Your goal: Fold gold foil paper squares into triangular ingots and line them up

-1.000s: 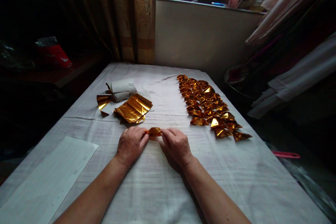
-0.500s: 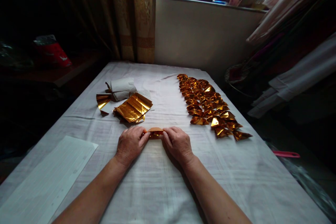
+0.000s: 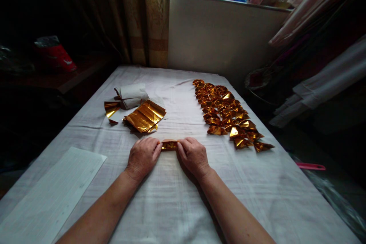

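Between my two hands is a folded sheet of gold foil paper (image 3: 169,145), shiny on its near side with a dull orange-brown upper edge. My left hand (image 3: 143,155) pinches its left end, and my right hand (image 3: 193,155) pinches the right end. Both ends of the foil are hidden under the fingers. Just beyond my left hand lies a stack of creased gold foil sheets (image 3: 145,116). To the right, several folded gold foil pieces (image 3: 225,110) are laid out in slanting rows.
A crumpled white paper wrapper (image 3: 133,94) and a curled gold foil scrap (image 3: 111,109) lie behind the stack. Lined white paper (image 3: 54,194) rests at the left on the white cloth (image 3: 168,206). A pink handle (image 3: 311,166) shows past the right edge. Clothes (image 3: 331,80) hang at the right.
The foil's near side now shows more shiny gold between my fingers, with its upper edge tilted a little. My hands have hardly moved.
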Motion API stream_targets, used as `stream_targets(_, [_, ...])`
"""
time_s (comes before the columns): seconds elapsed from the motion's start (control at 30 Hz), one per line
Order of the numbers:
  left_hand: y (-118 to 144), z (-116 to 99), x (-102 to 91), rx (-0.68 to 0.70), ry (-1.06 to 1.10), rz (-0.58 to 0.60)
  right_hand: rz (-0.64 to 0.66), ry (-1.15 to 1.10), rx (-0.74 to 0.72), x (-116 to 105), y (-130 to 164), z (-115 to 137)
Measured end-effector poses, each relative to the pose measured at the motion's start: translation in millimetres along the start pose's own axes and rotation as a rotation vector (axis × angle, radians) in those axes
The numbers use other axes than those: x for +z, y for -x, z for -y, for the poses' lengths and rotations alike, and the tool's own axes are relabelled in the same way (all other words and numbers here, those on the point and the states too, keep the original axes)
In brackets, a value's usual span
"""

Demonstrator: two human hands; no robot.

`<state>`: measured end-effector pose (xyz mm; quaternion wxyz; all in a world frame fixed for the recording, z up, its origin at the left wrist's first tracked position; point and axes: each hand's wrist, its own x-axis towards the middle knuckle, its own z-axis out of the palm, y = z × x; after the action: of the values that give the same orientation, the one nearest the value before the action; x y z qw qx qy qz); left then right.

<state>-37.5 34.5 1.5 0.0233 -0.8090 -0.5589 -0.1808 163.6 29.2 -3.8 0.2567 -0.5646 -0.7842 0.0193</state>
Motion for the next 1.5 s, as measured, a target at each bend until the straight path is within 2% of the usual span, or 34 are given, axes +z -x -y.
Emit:
stream_targets(1.3, [1.5, 1.1, 3.7, 0.022, 0.026, 0.017, -0.052, -0.061, -0.101, 2.6, 1.7, 2.5])
stream_targets(1.5, [1.4, 1.6, 2.9, 0.037, 0.068, 0.017, -0.001, -0.053, -0.081, -0.3, 0.9, 3.6])
